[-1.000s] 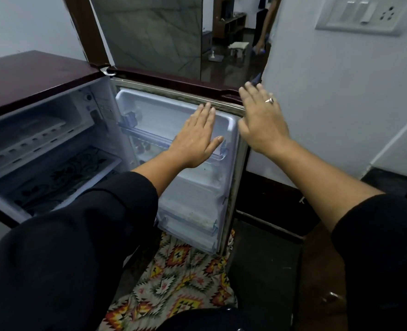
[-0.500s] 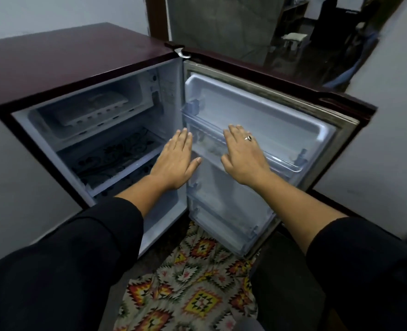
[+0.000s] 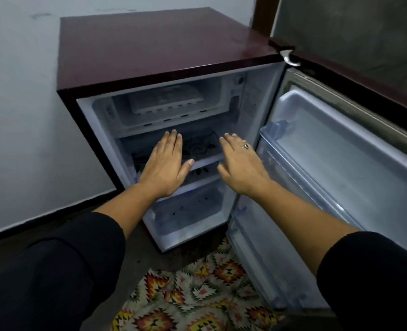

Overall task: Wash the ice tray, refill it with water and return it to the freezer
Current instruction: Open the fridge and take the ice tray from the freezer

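Left hand (image 3: 164,166) is flat, palm down, with the fingers straight and close together and the thumb out to the side. It holds nothing. Right hand (image 3: 242,166) is much the same: fingers extended and slightly spread, empty, with a ring (image 3: 245,146) on one finger. Both hands are in front of the open fridge's middle section, near each other but apart. Cannot tell whether either touches the shelf edge.

Ice tray (image 3: 165,100): white, lying flat inside the freezer compartment (image 3: 173,121) at the top of the cabinet, long side facing out. It is above both hands and neither touches it. Its cells cannot be read from this angle.

Beneath the compartment is a shelf (image 3: 202,149) with a dark floral pattern, visible between the two hands. Lower down is a pale bottom bin (image 3: 190,211).

Fridge (image 3: 150,44): small, single door, maroon top and sides, white liner. The door (image 3: 341,163) is swung wide to the right, its inner racks pale. A metal hinge (image 3: 289,57) sits at the top right corner of the cabinet.

Left sleeve (image 3: 54,271) and right sleeve (image 3: 377,278) are both black and reach partway down the forearms. A patterned rug (image 3: 197,295) in orange, yellow and cream lies on the dark floor below the door. A pale wall (image 3: 18,91) stands behind and to the left of the fridge.
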The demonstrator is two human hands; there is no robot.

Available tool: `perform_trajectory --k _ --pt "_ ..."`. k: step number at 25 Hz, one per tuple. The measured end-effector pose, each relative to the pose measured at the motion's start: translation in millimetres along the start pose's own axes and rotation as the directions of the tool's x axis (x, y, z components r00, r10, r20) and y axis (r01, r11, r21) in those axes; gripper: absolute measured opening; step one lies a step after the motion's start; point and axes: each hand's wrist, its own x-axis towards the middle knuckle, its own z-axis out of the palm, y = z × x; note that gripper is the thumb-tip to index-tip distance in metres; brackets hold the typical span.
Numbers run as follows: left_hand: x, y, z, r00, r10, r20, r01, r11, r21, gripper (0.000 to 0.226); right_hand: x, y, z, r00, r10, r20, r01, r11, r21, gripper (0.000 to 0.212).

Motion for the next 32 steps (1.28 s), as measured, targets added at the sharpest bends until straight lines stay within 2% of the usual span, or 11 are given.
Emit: perform_trajectory --k 5,11,19,23,25,27,29,31,32 --pt "35.4 -31.0 0.9 0.988 -0.116 -0.100 0.117 0.993 0.008 0.078 73.9 9.4 17.0 0.993 -0.118 -0.001 0.118 0.993 0.027 0.069" --pt "76.7 -66.7 7.3 0.964 -0.195 -0.181 0.203 0.979 0.026 0.079 147.1 18.8 32.3 0.986 -0.166 -0.030 0.167 0.986 0.023 0.068" --pt "121.2 -106.3 17.9 0.912 -0.362 -0.190 0.355 0.932 -0.075 0.086 215.7 32.7 51.6 0.994 -0.101 -0.047 0.105 0.991 0.084 0.082" --pt "125.5 -110.6 19.3 0.902 -0.397 -0.170 0.375 0.915 -0.145 0.086 228.2 26.4 56.2 0.998 -0.059 -0.038 0.063 0.991 0.122 0.086" --pt "123.7 -107.0 16.2 0.894 -0.414 -0.173 0.377 0.902 -0.210 0.082 228.2 21.6 56.0 0.998 -0.015 -0.063 0.027 0.979 0.203 0.082" --pt "121.6 -101.1 12.4 0.874 -0.450 -0.183 0.383 0.871 -0.308 0.078 226.7 17.5 53.8 0.994 0.063 -0.090 -0.026 0.933 0.359 0.072" --pt "120.4 -94.5 6.9 0.837 -0.517 -0.181 0.398 0.802 -0.446 0.073 225.0 14.8 50.7 0.983 0.143 -0.118 -0.071 0.878 0.472 0.063" --pt "117.7 -86.0 0.4 0.787 -0.597 -0.158 0.397 0.686 -0.610 0.067 223.5 13.0 47.3 0.962 0.246 -0.117 -0.126 0.781 0.612 0.054" --pt "115.5 -81.1 -3.2 0.760 -0.631 -0.153 0.377 0.620 -0.688 0.063 223.4 12.8 46.7 0.946 0.313 -0.090 -0.157 0.681 0.716 0.049"
